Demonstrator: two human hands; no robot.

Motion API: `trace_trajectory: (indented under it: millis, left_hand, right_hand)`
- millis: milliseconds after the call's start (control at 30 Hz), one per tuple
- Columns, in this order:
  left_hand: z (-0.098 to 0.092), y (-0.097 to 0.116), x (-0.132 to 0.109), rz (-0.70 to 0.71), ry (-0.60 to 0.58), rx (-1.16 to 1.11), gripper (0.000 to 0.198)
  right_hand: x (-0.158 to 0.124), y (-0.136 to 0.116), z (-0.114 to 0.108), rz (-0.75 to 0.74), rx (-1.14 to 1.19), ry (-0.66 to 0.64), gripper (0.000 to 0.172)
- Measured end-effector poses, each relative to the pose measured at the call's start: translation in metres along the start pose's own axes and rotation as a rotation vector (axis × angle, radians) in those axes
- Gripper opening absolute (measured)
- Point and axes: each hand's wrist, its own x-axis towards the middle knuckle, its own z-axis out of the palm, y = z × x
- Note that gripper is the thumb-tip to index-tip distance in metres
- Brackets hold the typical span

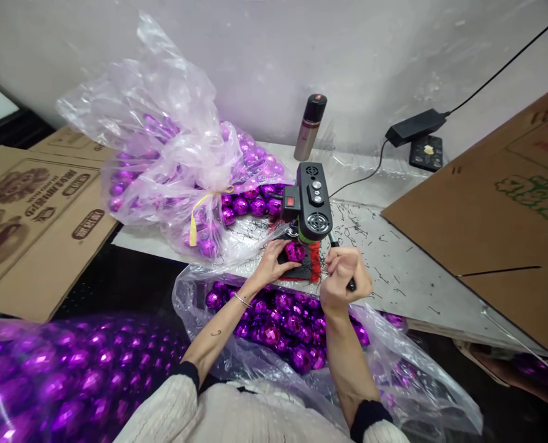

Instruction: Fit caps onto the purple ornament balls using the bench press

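Observation:
My left hand [274,263] is closed around a shiny purple bauble [295,251], thumb on the near side and fingers on the far side. The bauble sits beneath the head of a small black press machine [314,200] with round vents and a red switch. My right hand [346,274] is wrapped in a fist around the machine's black-ended lever [351,284], on its right side. Under the machine lies a red mat [315,261]. Just in front, an open plastic bag of purple baubles [283,320] lies beneath my forearms.
A tied clear bag of purple baubles [172,160] stands at the back left, near a spray can [310,128]. Cardboard boxes flank both sides, one flattened carton [38,221] and one box [495,203]. A power adapter [416,127] trails a cable. Small dark wire bits litter the table [370,246].

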Motion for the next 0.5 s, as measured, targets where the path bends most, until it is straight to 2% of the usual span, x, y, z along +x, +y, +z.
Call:
trace_trajectory:
  millis: [67, 133, 267, 333, 400, 500]
  left_hand:
    - [-0.006, 0.01, -0.016, 0.041, 0.022, 0.031, 0.071]
    - [-0.016, 0.025, -0.045, 0.096, 0.007, 0.087, 0.073]
    - [-0.034, 0.048, -0.114, 0.15, -0.185, 0.167, 0.074]
    - [-0.041, 0.051, -0.13, 0.126, -0.239, 0.158, 0.078]
    - [-0.05, 0.047, -0.121, 0.103, -0.188, 0.147, 0.07]
    - [-0.076, 0.032, -0.068, 0.088, 0.065, 0.264, 0.038]
  right_hand:
    - [0.004, -0.003, 0.0, 0.01, 0.008, -0.008, 0.039]
    - [0.003, -0.002, -0.002, -0.007, 0.015, -0.025, 0.039]
    - [-0.008, 0.004, -0.006, -0.031, 0.015, -0.051, 0.039]
    - [-0.013, 0.007, -0.007, -0.035, 0.011, -0.053, 0.039]
    - [-0.016, 0.008, -0.007, -0.037, 0.012, -0.051, 0.038]
    - [-0.016, 0.009, -0.007, -0.038, 0.017, -0.049, 0.038]
